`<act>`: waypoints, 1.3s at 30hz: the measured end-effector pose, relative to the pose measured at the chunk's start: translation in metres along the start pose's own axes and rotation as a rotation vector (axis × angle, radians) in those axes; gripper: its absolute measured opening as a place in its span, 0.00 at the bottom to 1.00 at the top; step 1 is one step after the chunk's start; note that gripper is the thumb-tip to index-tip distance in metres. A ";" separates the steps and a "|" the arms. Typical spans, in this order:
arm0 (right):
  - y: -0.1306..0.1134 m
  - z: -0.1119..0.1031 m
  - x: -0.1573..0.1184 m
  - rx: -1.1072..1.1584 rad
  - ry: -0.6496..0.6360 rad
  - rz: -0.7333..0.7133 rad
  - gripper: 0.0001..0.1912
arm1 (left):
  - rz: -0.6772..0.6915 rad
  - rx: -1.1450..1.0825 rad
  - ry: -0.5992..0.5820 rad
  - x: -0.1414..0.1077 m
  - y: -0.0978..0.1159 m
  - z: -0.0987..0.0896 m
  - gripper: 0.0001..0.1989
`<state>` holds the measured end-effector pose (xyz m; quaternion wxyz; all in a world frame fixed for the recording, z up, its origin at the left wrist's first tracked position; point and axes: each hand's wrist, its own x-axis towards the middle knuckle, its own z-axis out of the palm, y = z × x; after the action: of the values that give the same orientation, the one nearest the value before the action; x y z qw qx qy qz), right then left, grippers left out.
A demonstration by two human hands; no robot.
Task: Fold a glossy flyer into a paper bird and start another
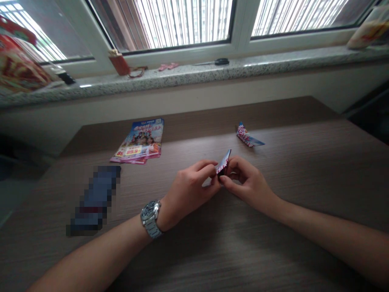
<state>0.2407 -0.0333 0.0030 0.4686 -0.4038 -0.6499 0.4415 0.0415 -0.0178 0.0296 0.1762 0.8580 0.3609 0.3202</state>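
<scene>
Near the middle of the brown table (304, 162), a small folded piece of printed paper (224, 163) is pinched between both hands. My left hand (194, 182), with a metal watch (151, 218) on its wrist, grips the paper's left side. Fingers and thumb of my right hand (247, 180) close on its right side. Beyond my right hand lies a folded paper shape (246, 136) with red, white and blue print, touched by neither hand. A small stack of colourful flyers (141, 140) rests at the back left.
A pixelated dark flat object (96, 198) lies left of my left forearm. Along the granite windowsill (182, 79) are a red box (119, 63), pink pieces (167, 67), a dark-handled tool (221, 61) and a red package (20, 67). Barred windows stand behind.
</scene>
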 end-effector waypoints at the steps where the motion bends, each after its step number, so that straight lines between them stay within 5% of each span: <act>1: 0.000 0.000 0.000 -0.003 -0.001 -0.002 0.06 | -0.011 -0.022 0.001 0.000 0.000 0.000 0.03; 12: 0.001 -0.001 -0.001 -0.016 -0.004 -0.013 0.06 | -0.074 -0.075 -0.013 0.000 -0.003 0.000 0.05; 21: 0.004 -0.002 0.002 0.111 -0.031 0.019 0.06 | -0.195 -0.393 -0.054 0.001 -0.003 0.003 0.05; 39: 0.001 -0.004 0.001 0.028 -0.012 0.026 0.09 | -0.204 -0.282 0.034 0.000 -0.002 0.002 0.09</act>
<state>0.2441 -0.0317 0.0030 0.4646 -0.4031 -0.6410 0.4591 0.0421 -0.0163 0.0268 0.3204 0.7781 0.4006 0.3625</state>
